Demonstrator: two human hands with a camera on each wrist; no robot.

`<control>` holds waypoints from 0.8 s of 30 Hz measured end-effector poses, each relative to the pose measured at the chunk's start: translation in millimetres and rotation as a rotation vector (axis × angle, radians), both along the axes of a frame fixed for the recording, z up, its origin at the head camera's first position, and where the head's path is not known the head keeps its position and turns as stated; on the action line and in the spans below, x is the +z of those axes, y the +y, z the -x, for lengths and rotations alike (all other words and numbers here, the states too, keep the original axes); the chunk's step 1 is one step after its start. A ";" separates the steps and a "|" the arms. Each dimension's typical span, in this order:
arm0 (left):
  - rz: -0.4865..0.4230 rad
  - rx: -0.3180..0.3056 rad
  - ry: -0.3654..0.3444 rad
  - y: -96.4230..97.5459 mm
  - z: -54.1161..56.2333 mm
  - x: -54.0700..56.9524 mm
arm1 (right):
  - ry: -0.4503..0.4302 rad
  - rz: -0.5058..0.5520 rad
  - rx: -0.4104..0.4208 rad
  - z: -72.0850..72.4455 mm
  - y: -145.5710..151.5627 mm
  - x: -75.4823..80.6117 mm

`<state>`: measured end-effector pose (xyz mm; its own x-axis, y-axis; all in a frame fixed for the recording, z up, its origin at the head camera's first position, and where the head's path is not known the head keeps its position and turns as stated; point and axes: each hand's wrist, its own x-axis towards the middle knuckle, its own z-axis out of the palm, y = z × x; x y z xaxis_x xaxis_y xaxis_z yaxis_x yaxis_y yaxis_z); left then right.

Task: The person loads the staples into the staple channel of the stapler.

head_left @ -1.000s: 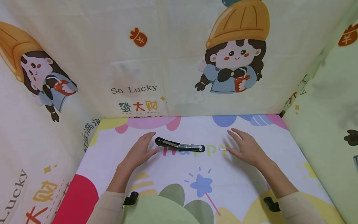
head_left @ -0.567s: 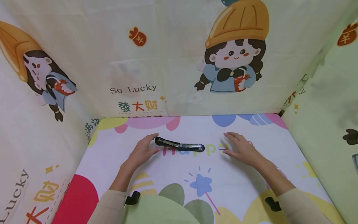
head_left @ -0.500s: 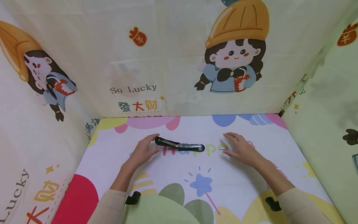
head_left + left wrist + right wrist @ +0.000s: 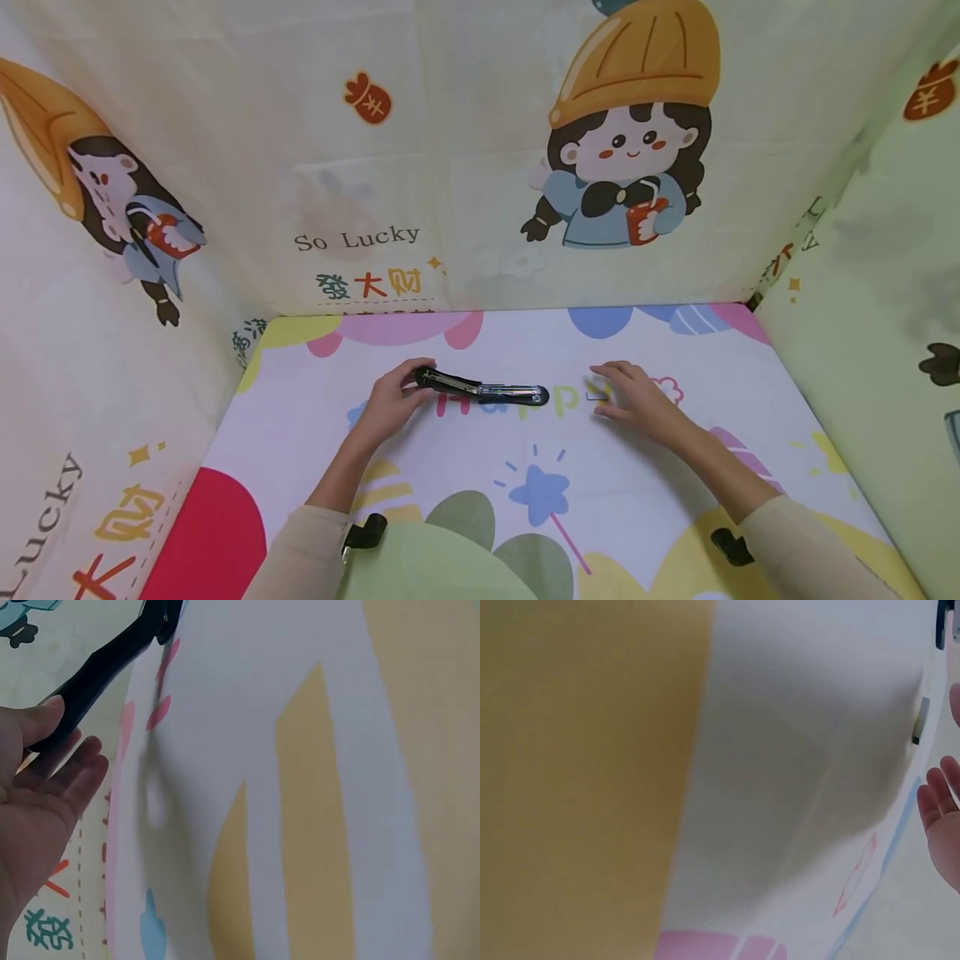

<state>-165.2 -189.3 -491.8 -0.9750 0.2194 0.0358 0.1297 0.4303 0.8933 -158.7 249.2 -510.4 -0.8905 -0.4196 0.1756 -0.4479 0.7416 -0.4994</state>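
An unfolded black stapler [image 4: 480,389] lies across the middle of the table, its metal staple channel showing. At its left end my left hand [image 4: 392,402] pinches it between thumb and fingers. In the left wrist view the thumb [image 4: 43,720] lies over the end of the black stapler [image 4: 97,675], with the fingers on its other side. A small silver strip of staples [image 4: 596,397] rests right of the stapler. Around it, without visible contact, hovers my right hand [image 4: 641,404], thumb and fingers apart. The right wrist view shows the staple strip [image 4: 921,720] near the parted fingers.
A printed cloth with "Happy" lettering and a star wand covers the table [image 4: 525,450]. Cartoon-printed cloth walls [image 4: 480,167] rise at the back and both sides. Black wrist mounts [image 4: 366,531] sit by the sleeves.
My left hand moves right and takes hold of the stapler's left end. My right hand shifts slightly left and closer around the staple strip. The stapler and strip stay put.
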 end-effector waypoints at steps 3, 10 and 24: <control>-0.058 -0.005 -0.010 1.5 0.8 -1.3 | 0.004 -0.005 -0.005 2.3 -2.4 -3.6; -0.228 -0.017 -0.078 3.8 3.1 -4.0 | 0.052 -0.004 0.006 5.7 -5.2 -13.3; -0.239 0.010 -0.119 6.1 4.5 -3.9 | 0.017 0.050 -0.010 9.1 -2.1 -20.0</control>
